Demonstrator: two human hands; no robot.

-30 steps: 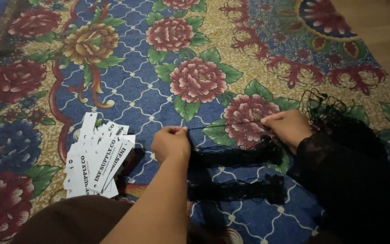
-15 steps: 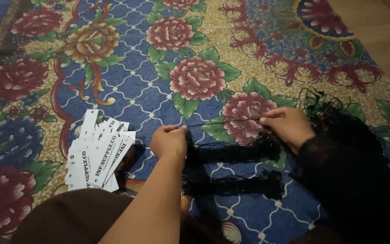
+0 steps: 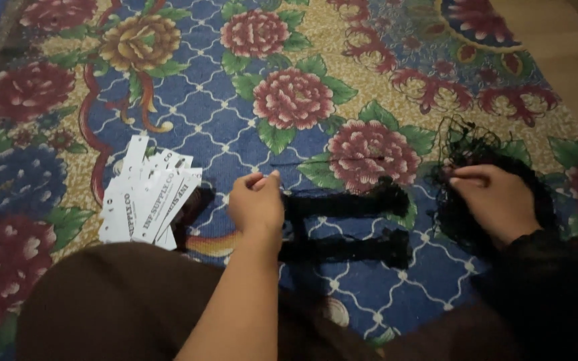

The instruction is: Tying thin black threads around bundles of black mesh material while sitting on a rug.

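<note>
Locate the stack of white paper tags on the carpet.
In the head view, the white paper tags lie fanned out on the floral carpet, off to the left of the left hand and just beyond the person's brown-clad knee.

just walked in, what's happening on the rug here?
A person sits on a flowered rug working with black thread. The left hand pinches a thin black strand that stretches out across the rug. The right hand rests on a loose tangle of black thread. Between the hands lie two dark bundles side by side. A fanned stack of white paper tags lies to the left, untouched.
</note>
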